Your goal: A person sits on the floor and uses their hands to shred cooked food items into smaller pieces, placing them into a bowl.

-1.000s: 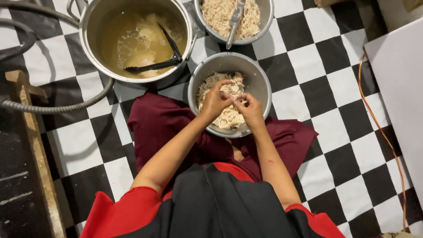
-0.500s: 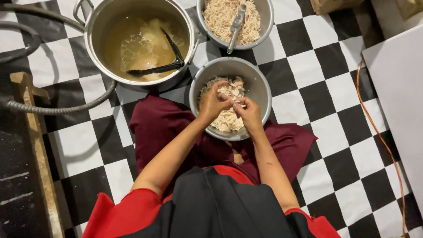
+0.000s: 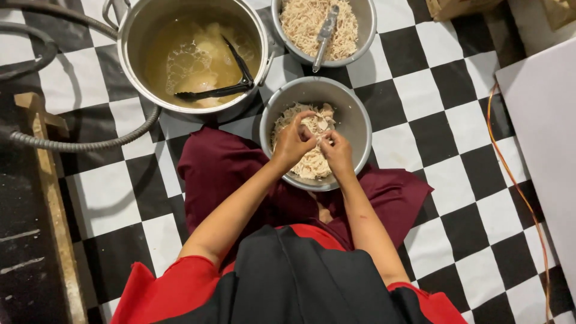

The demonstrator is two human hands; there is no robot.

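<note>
A brown cardboard box [image 3: 459, 7] sits at the far edge of the checkered floor [image 3: 456, 120], cut off by the top of the view, and a second box [image 3: 561, 11] shows in the far right corner; no label on either can be made out. A flat white board [image 3: 540, 132] lies along the right edge of the floor, with an orange cord [image 3: 501, 144] curving beside it. Toward the far left stands a large metal pot [image 3: 129, 54] holding yellowish broth with pale pieces and black tongs [image 3: 222, 84] resting in it. Just to its right a round metal bowl [image 3: 366, 36] holds shredded pale meat with a metal utensil [image 3: 324, 33] lying across it. Nearer the person, a second steel bowl [image 3: 354, 117] rests on dark red cloth [image 3: 222, 168] and holds shredded chicken [image 3: 309, 165]. Both hands are inside this bowl, above the meat. The left hand [image 3: 293, 143] is curled, fingers pinched on a piece of meat [image 3: 318, 123]; the right hand [image 3: 337, 151] is likewise curled, its fingertips meeting the left's on the same piece. A grey ribbed hose [image 3: 84, 143] curves across the left part of the floor near a wooden frame [image 3: 45, 156].
</note>
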